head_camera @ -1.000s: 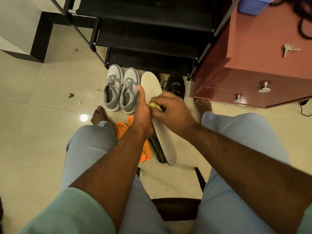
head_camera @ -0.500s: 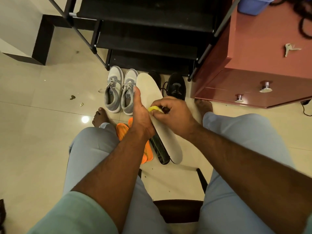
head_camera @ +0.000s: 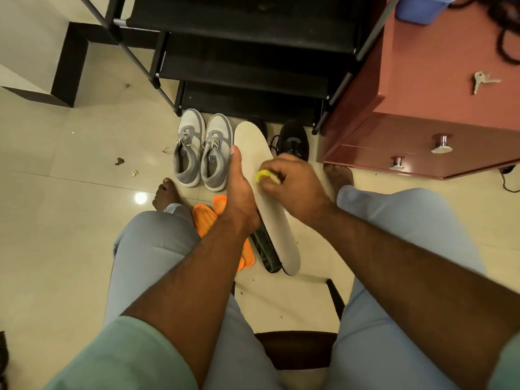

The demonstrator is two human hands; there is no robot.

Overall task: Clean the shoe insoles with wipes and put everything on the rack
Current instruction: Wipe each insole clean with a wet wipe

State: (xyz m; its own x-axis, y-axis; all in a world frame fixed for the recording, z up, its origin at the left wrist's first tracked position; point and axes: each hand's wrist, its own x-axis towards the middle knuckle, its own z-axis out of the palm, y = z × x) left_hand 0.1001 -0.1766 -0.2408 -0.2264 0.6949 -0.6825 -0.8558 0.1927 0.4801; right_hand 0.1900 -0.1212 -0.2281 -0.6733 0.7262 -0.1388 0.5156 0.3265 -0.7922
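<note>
1. A pale insole (head_camera: 264, 192) is held out above the floor between the knees, its toe end toward 12 o'clock and its heel toward 5 o'clock.
2. The insole is gripped along its 9 o'clock edge by the left hand (head_camera: 239, 192), the thumb laid up the rim and the fingers hidden beneath.
3. A small yellow wipe (head_camera: 264, 175) is pinched in the curled fingers of the right hand (head_camera: 292, 184) and pressed on the middle of the insole's upper face.
4. The wiping step is judged to be in hand. Long strokes from heel to toe would be best, with the wipe refolded once soiled.
5. Firm support from below is called for, since the thin insole is likely to flex under pressure. The rim and underside should also be covered.
6. An orange pair of insoles (head_camera: 213, 220) and a dark insole (head_camera: 266, 249) lie on the floor below the hands; whether they are cleaned cannot be told.
7. Grey sneakers (head_camera: 202, 153) stand at 11 o'clock of the hands and black shoes (head_camera: 292, 139) at 1 o'clock, both just before the black rack (head_camera: 247, 71) at 12 o'clock. None of these is yet seen on the rack.
</note>
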